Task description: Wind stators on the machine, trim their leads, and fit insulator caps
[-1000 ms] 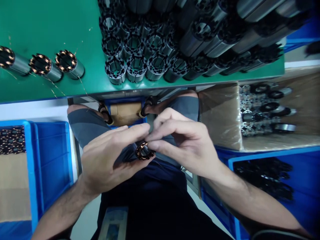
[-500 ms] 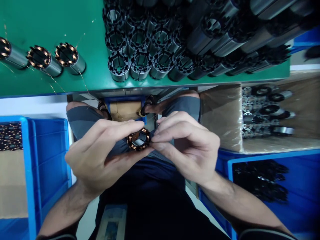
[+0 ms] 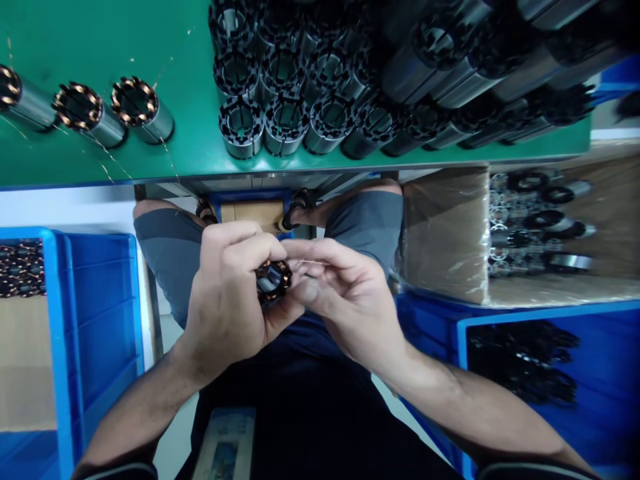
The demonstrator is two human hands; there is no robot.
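Observation:
My left hand (image 3: 225, 293) is wrapped round a motor stator (image 3: 273, 280) with copper windings at its end, held over my lap with its open bore facing up. Fingers and palm hide most of its body. Right beside it, my right hand (image 3: 357, 303) has thumb and fingers curled close against the stator's right edge. A thin copper wire (image 3: 311, 261) runs from the stator across the right fingers, which pinch it. Its far end is hard to make out.
On the green table (image 3: 190, 160) stand several wound stators (image 3: 143, 110) at left and rows of unwound stators (image 3: 243, 127) at middle and right. A blue crate (image 3: 100, 320) is at left. At right are a lined carton (image 3: 443, 227) of metal cores and a blue bin (image 3: 530, 310) with black parts.
My left fingers have curled more tightly over the stator, and it has shifted slightly left. My right hand has moved left and turned, and the wire now shows across its fingers.

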